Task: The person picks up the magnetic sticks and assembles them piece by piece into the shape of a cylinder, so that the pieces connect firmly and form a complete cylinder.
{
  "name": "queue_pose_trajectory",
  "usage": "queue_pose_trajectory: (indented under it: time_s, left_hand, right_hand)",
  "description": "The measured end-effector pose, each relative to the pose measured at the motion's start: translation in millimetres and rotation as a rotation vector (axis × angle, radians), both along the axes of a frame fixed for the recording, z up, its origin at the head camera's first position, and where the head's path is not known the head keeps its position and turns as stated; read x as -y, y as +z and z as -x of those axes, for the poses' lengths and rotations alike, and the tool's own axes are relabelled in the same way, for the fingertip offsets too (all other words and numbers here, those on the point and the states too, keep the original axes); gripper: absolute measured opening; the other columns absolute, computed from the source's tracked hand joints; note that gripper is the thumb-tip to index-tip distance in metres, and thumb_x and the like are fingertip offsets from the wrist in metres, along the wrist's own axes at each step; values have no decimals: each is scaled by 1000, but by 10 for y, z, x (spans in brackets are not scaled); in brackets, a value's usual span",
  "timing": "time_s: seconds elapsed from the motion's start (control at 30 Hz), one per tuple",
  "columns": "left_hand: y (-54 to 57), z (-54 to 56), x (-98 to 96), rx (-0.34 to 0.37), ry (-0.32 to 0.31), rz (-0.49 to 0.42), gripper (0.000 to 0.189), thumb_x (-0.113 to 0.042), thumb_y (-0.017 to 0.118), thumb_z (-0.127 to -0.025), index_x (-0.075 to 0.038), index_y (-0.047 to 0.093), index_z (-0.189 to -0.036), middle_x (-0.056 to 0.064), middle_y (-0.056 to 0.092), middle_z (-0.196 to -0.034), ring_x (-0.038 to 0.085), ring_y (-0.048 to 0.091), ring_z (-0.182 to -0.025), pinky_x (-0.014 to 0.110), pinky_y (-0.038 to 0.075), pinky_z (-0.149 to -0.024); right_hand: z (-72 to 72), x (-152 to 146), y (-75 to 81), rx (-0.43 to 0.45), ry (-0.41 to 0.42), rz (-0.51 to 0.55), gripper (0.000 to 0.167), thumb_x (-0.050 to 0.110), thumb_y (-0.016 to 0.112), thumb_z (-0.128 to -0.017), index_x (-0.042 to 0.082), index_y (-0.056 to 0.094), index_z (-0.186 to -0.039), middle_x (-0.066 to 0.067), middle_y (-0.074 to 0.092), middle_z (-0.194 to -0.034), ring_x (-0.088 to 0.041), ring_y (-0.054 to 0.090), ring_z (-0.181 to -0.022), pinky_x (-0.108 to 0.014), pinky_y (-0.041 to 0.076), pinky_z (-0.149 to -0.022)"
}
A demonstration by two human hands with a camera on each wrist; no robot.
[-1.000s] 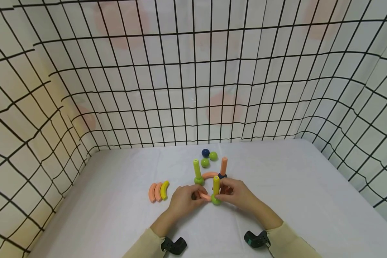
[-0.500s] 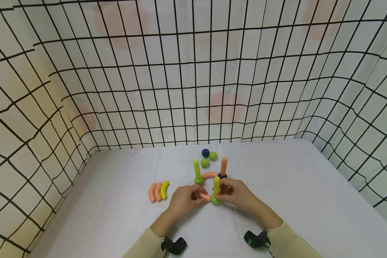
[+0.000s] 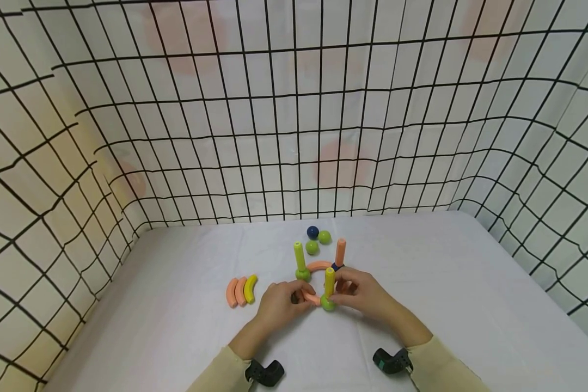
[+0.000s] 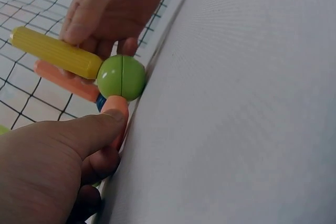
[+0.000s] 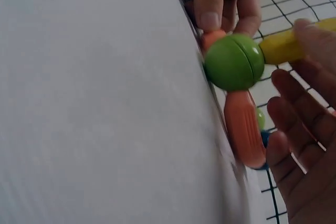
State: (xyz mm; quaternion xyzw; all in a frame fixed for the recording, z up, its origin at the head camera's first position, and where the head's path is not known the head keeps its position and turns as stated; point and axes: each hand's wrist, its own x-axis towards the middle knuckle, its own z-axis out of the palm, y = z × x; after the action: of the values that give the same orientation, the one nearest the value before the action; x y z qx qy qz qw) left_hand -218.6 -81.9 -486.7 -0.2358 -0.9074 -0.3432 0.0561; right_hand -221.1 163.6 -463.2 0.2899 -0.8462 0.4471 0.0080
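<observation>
In the head view my left hand (image 3: 283, 303) pinches a short orange curved stick (image 3: 313, 298) between thumb and fingers. That stick's end meets a green ball (image 4: 121, 77). A yellow rod (image 3: 329, 282) stands on the ball, pinched by the thumb and fingers of my right hand (image 3: 360, 292). Seen from the right wrist, another orange curved stick (image 5: 244, 129) runs from the green ball toward a dark blue one (image 5: 265, 138). Behind stand a lime rod (image 3: 299, 256) on a green ball (image 3: 302, 273) and an orange rod (image 3: 340, 252) on the dark blue ball, joined by an orange curved stick (image 3: 318, 265).
Two loose orange curved sticks (image 3: 236, 292) and a yellow curved stick (image 3: 250, 288) lie left of the hands. Beyond the frame sit a dark blue ball (image 3: 312, 232) and two green balls (image 3: 324, 237). Black-lined netting (image 3: 294, 130) surrounds the white table (image 3: 176, 305).
The yellow rod's top has leaned very slightly to the right, and my right hand has shifted a touch. My left hand stays in place.
</observation>
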Motion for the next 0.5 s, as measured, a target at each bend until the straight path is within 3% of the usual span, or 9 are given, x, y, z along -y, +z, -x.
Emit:
queue_pose_trajectory:
  time_s: [0.17,0.27,0.37,0.5]
  left_hand:
    - [-1,-4,2,8,-1,-1,14,-35,80,-84,-28,73,-94,-17,59,-68,-5,48,-61,16,39,-60]
    - [-9,-4,7,7,-5,6,15,-36,80,-84,-27,73,-95,-17,60,-68,-6,48,-61,16,39,-61]
    - [-13,-2,9,8,-10,7,16,-36,80,-84,-27,73,-96,-17,60,-69,-6,48,-61,15,39,-61]
    - [1,0,2,10,-2,-5,14,-34,79,-85,-27,73,-96,-17,60,-69,-5,49,-62,16,39,-61]
  right_hand:
    - [35,-112,64,83,-116,16,5,25,69,-95,22,69,-98,0,68,-98,-12,57,-78,-24,49,-61]
    - [76,-191,42,99,-224,40,9,25,68,-95,16,67,-94,-2,67,-92,-13,55,-73,-24,48,-56]
    - [151,-242,-17,90,-337,28,12,24,71,-93,15,65,-98,-1,65,-92,-11,55,-78,-22,49,-63]
    - [300,-255,-72,86,-347,-31,32,23,75,-90,14,62,-118,-4,66,-106,-14,59,-93,-24,50,-79]
